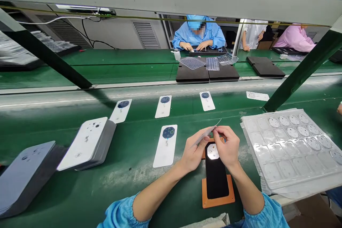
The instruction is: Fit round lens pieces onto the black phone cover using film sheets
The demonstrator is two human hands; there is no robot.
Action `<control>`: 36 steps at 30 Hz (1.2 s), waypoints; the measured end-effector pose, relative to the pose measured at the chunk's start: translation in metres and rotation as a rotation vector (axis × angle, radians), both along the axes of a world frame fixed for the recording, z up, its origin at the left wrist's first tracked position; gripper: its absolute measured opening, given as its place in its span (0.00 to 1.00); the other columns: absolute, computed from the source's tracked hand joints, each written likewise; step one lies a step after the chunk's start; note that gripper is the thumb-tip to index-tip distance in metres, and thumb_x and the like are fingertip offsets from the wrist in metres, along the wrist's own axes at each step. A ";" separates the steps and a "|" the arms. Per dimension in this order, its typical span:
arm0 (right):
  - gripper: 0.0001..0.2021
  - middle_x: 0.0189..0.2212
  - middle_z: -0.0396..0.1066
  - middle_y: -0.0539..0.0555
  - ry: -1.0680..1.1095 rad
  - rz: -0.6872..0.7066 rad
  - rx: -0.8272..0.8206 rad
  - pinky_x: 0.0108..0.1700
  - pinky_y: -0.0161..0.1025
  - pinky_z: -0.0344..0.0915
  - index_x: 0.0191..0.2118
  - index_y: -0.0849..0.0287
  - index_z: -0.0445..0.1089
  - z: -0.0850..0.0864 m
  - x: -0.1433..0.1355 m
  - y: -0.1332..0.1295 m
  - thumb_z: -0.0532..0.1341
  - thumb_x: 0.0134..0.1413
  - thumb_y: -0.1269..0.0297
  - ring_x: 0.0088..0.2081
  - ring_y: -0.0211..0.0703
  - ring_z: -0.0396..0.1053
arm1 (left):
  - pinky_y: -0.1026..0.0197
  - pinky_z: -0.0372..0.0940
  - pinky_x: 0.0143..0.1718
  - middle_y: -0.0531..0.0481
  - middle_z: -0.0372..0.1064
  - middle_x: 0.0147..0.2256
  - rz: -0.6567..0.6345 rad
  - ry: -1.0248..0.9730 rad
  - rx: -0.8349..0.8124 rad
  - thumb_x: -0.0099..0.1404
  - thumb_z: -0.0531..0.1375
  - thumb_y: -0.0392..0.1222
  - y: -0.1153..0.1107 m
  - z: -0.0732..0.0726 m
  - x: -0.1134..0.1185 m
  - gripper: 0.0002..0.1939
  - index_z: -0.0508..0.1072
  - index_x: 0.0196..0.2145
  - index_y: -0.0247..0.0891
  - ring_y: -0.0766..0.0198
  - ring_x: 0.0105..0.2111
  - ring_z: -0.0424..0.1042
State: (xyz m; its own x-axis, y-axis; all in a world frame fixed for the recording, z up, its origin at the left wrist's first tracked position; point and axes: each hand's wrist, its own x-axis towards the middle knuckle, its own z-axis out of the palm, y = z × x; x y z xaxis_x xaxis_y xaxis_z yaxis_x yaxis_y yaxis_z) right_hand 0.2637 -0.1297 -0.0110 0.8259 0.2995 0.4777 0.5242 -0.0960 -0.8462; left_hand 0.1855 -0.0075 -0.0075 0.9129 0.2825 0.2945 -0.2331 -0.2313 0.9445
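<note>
My left hand (194, 151) is closed on a thin phone back cover (204, 136), tilted so that I see it nearly edge-on. Fingers of my right hand (228, 146) are pinched together at the cover's far edge; whether they also hold something small is hidden. Below both hands lies an orange fixture (218, 203) with a black pad (216, 181) on it. A silvery camera-shaped plate (212, 151) shows at the pad's upper end. Left of my hands, a white back cover (165, 148) with a dark round camera area lies flat.
A clear tray (269, 164) with round camera pieces lies right. Stacks of white covers (87, 140) and bluish covers (29, 171) stand left. Several covers lie along the green belt (133, 181). A slanted green post (301, 73) rises at right. Co-workers (199, 32) sit across.
</note>
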 end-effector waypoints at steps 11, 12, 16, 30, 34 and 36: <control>0.06 0.36 0.75 0.54 -0.011 0.003 0.023 0.41 0.40 0.71 0.35 0.57 0.76 0.005 -0.001 -0.001 0.61 0.60 0.67 0.39 0.42 0.73 | 0.53 0.65 0.59 0.46 0.71 0.56 -0.011 -0.034 0.037 0.74 0.52 0.49 0.002 -0.003 0.000 0.20 0.71 0.58 0.41 0.54 0.54 0.72; 0.06 0.36 0.76 0.54 -0.010 0.002 0.022 0.41 0.40 0.71 0.35 0.57 0.76 0.005 -0.001 -0.001 0.61 0.60 0.67 0.39 0.43 0.73 | 0.53 0.65 0.59 0.46 0.71 0.56 -0.007 -0.031 0.037 0.74 0.52 0.50 0.002 -0.003 0.000 0.21 0.71 0.58 0.41 0.54 0.54 0.72; 0.05 0.36 0.76 0.54 -0.021 -0.001 0.012 0.42 0.40 0.71 0.36 0.57 0.76 0.004 -0.002 -0.002 0.62 0.59 0.66 0.40 0.43 0.74 | 0.52 0.66 0.58 0.45 0.74 0.53 0.055 -0.013 -0.007 0.74 0.51 0.52 0.000 -0.006 0.001 0.22 0.73 0.56 0.38 0.53 0.54 0.72; 0.06 0.37 0.77 0.53 -0.025 -0.014 -0.003 0.42 0.40 0.71 0.38 0.57 0.76 0.007 -0.003 -0.004 0.60 0.60 0.67 0.40 0.42 0.74 | 0.52 0.59 0.65 0.45 0.60 0.64 -0.043 -0.115 0.086 0.74 0.52 0.48 -0.013 -0.014 -0.001 0.23 0.63 0.64 0.44 0.53 0.63 0.62; 0.07 0.36 0.77 0.54 -0.011 -0.018 0.004 0.41 0.39 0.71 0.36 0.57 0.76 0.006 -0.002 -0.004 0.60 0.61 0.66 0.38 0.42 0.74 | 0.52 0.62 0.63 0.45 0.63 0.62 -0.027 -0.080 0.048 0.74 0.51 0.49 -0.015 -0.010 -0.002 0.23 0.64 0.63 0.44 0.53 0.62 0.64; 0.08 0.36 0.77 0.54 -0.008 -0.024 0.001 0.40 0.39 0.71 0.36 0.57 0.76 0.006 -0.002 -0.003 0.59 0.61 0.65 0.38 0.42 0.74 | 0.52 0.62 0.63 0.45 0.63 0.62 -0.029 -0.071 0.041 0.74 0.51 0.48 -0.015 -0.010 -0.002 0.23 0.64 0.64 0.44 0.53 0.62 0.64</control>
State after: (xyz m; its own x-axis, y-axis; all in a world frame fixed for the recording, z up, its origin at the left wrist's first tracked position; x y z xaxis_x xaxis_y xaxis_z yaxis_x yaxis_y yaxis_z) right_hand 0.2616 -0.1331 -0.0053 0.8291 0.2789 0.4845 0.5284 -0.1080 -0.8421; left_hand 0.1839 -0.0225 -0.0176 0.8970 0.2424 0.3696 -0.3065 -0.2613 0.9153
